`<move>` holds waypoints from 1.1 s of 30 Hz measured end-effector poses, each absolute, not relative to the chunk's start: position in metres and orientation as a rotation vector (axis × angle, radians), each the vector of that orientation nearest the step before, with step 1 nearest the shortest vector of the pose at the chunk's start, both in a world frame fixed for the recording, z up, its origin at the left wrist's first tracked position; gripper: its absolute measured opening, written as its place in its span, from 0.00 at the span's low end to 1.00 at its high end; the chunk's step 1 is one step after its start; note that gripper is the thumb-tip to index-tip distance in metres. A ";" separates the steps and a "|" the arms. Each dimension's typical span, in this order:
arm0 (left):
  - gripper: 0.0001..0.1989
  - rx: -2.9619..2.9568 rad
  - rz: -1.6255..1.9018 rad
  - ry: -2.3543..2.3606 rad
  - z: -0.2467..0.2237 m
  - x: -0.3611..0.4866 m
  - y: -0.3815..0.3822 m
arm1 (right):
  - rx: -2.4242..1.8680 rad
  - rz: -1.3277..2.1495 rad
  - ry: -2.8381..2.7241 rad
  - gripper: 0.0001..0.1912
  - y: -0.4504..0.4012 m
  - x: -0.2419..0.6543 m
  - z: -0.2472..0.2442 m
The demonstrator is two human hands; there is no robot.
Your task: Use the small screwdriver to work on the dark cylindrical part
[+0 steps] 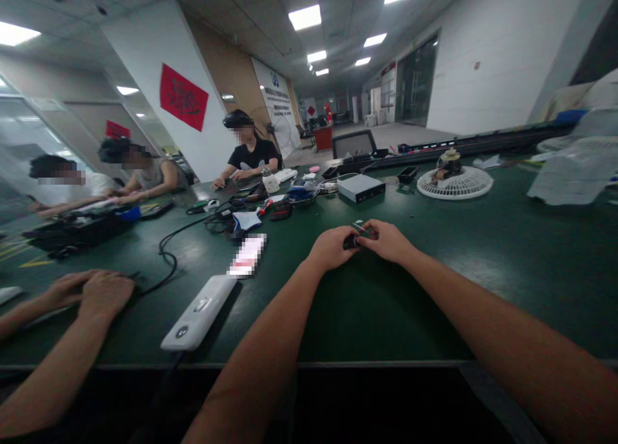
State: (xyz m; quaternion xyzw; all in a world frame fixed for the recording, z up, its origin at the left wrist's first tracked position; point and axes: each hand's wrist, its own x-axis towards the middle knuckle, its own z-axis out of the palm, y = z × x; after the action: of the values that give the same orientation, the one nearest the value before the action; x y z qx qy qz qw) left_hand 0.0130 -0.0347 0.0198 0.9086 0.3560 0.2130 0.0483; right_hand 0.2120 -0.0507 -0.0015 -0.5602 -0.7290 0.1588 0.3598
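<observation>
Small black cylindrical part (351, 242), dull finish, thin silver strip (360, 226) sticking out at its upper end; finer detail too small to tell. It sits between both hands, over the green work table (386, 315), and whether it touches the surface can't be told. Left hand (331, 249) and right hand (386, 241) meet around it, fingers (374, 232) curled in and grasping it from both sides, tips partly hidden. Farther ahead on the table: silver-grey box (361, 188), round white fan grille (454, 183). To the left, white flat device (197, 312) and black cable (167, 254). Co-worker's hands (91, 293) rest at lower left, well apart.
</observation>
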 end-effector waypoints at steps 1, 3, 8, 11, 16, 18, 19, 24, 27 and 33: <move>0.12 2.771 0.654 1.099 0.020 0.013 -0.035 | -1.455 0.405 -1.880 0.17 -0.051 0.212 -0.001; 0.11 2.770 0.659 1.149 0.019 0.015 -0.036 | -1.455 0.412 -1.887 0.17 -0.052 0.211 0.000; 0.10 2.735 0.625 1.357 0.017 0.016 -0.034 | -1.395 0.416 -1.900 0.17 -0.053 0.209 0.000; 0.09 2.677 0.654 1.499 0.013 0.012 -0.028 | -1.368 0.394 -1.879 0.14 -0.053 0.211 0.000; 0.12 2.527 0.720 1.700 0.004 0.004 -0.017 | -1.252 0.403 -1.935 0.12 -0.055 0.211 0.001; 0.13 2.490 0.739 1.704 0.003 0.003 -0.016 | -1.217 0.405 -1.976 0.13 -0.056 0.210 0.001; 0.14 2.488 0.745 1.691 0.002 0.003 -0.015 | -1.208 0.402 -1.996 0.13 -0.056 0.210 0.002; 0.11 2.583 0.713 1.507 0.003 0.005 -0.020 | -1.202 0.348 -2.103 0.14 -0.056 0.209 0.001; 0.08 2.627 0.661 1.405 0.005 0.007 -0.023 | -1.196 0.301 -2.149 0.14 -0.056 0.209 0.000; 0.07 2.668 0.713 1.388 0.007 0.009 -0.026 | -1.258 0.235 -2.200 0.14 -0.056 0.211 0.002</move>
State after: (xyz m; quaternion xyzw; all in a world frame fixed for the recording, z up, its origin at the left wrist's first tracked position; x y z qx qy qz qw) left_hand 0.0086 -0.0264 0.0073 0.8629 0.4489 0.2307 0.0252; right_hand 0.2111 -0.0563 0.0021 -0.4723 -0.8263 0.0884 0.2939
